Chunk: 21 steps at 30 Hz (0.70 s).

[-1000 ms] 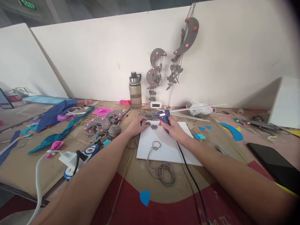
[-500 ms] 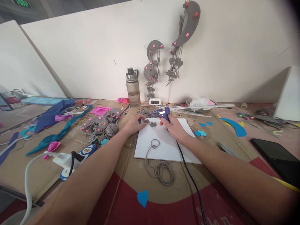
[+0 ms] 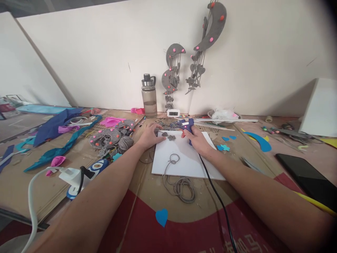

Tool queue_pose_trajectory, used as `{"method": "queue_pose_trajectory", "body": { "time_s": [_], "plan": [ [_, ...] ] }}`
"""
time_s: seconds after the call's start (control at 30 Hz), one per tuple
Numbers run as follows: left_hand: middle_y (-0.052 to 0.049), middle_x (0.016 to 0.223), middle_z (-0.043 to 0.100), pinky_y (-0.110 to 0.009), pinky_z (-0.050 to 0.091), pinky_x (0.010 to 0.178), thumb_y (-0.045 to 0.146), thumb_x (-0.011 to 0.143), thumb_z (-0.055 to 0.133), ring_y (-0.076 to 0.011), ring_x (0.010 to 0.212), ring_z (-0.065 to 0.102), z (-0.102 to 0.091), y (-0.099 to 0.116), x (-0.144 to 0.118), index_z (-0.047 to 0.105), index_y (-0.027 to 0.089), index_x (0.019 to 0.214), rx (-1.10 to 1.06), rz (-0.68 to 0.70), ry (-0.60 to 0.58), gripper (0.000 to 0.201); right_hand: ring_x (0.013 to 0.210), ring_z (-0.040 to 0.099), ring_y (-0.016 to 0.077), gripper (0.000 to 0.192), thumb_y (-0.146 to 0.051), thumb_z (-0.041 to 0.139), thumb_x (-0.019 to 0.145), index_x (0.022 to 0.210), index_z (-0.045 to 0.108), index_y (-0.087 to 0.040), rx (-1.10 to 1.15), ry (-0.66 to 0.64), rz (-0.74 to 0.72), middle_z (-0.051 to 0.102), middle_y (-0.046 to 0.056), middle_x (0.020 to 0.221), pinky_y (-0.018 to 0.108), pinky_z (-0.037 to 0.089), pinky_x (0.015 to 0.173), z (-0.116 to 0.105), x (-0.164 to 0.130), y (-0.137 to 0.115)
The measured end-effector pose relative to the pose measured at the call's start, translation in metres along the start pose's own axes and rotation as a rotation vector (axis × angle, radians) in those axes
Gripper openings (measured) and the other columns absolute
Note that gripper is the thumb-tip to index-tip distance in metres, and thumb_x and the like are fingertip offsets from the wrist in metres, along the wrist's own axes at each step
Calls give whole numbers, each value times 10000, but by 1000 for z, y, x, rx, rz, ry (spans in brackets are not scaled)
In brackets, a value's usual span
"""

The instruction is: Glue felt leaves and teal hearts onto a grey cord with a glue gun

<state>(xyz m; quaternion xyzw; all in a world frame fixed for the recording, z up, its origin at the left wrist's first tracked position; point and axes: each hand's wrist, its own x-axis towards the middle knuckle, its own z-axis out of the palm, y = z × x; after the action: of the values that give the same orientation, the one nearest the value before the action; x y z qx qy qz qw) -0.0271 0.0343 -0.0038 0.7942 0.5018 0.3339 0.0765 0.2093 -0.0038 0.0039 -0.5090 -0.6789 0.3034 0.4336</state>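
Craft workshop: felt scraps [image 3: 110,135], glue gun [image 3: 187,125]

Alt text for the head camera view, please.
The right hand grips a blue glue gun over a white board, while the left hand steadies small grey felt shapes on it. Grey cord trails off the board.

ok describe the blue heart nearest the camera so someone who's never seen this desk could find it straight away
Start at the white board lying flat on the desk between the two forearms, then come toward the camera past the loose coil of grey cord. The blue heart lies alone where the brown cardboard meets the red mat. The other blue cut-outs sit right of the board; this one is bigger and on its own.
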Motion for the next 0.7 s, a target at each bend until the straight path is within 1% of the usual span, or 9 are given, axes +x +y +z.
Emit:
{"method": "queue_pose_trajectory", "body": {
  "time_s": [0.1,0.27,0.33,0.43,0.57,0.7],
  "plan": [
    [-71,1130,587,-414,400,993,384,641,747,-272,1127,508,0,1,-1,612,202,998,20,-14,7,423,557,389,101,290,-458,437,844,831,559,-195,18,1,11,606,4,816,260,311,544,1,1,2],
    [-75,1077,602,-384,440,929,410,663,723,-254,1057,540,2,-1,-1,644,193,972,-13,-25,-29,386,579,404,111,281,-452,428,845,799,545,-200,-21,-15,5,573,-2,758,266,324,570,2,2,3],
    [-74,1072,607,-380,444,924,432,684,698,-246,1045,545,3,-2,-1,660,197,958,-35,-18,-53,363,586,408,113,281,-452,426,843,782,538,-201,-46,-24,8,563,-4,743,269,327,582,2,2,3],
    [-69,1081,616,-386,430,945,456,713,664,-245,1066,539,5,-4,0,671,205,992,-47,-7,-82,376,595,407,115,287,-460,428,837,762,530,-202,-60,-39,9,554,-8,733,271,330,595,0,3,3],
    [-58,1097,628,-401,398,989,438,734,639,-258,1115,518,6,-7,1,689,225,1008,-33,16,-108,350,598,406,114,286,-462,446,818,754,527,-195,-15,-114,18,571,6,752,268,315,570,-5,4,0],
    [-50,1089,642,-390,411,974,402,727,643,-251,1083,531,6,-7,1,706,239,980,-56,-1,-102,307,595,419,114,283,-466,484,797,753,530,-190,9,-181,57,577,11,741,264,304,548,-10,6,0]
  ]
}}
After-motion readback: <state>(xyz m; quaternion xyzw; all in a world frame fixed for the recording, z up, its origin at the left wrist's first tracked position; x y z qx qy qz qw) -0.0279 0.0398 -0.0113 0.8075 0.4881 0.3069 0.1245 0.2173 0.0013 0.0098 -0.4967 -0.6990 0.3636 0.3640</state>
